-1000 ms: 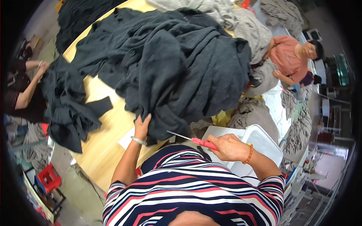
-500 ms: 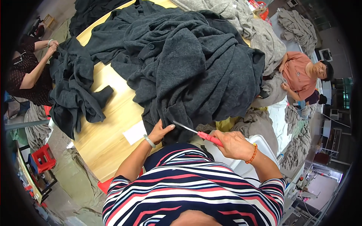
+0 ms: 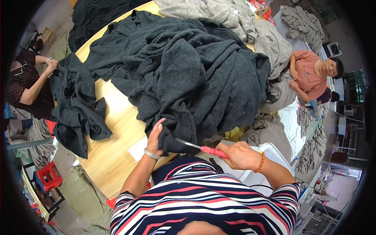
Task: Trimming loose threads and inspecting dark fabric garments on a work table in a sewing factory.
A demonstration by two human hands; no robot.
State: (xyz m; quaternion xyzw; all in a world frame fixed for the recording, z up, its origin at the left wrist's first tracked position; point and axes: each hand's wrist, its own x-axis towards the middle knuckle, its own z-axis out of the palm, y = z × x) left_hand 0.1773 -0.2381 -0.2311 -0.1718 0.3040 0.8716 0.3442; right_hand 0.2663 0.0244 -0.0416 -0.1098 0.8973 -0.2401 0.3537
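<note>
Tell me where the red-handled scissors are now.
In the head view, the red-handled scissors are low and centre, in the right hand, blades pointing left at the dark grey garment.

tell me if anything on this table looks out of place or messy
Nothing is damaged or spilled. The dark grey garments lie in a tangled heap on the wooden table, one drooping over its left edge. The right hand holds red-handled snips.

Worker in a striped top at the table
Navy, white and red stripes; silver bangle on the left wrist, orange bead bracelet on the right wrist.
</note>
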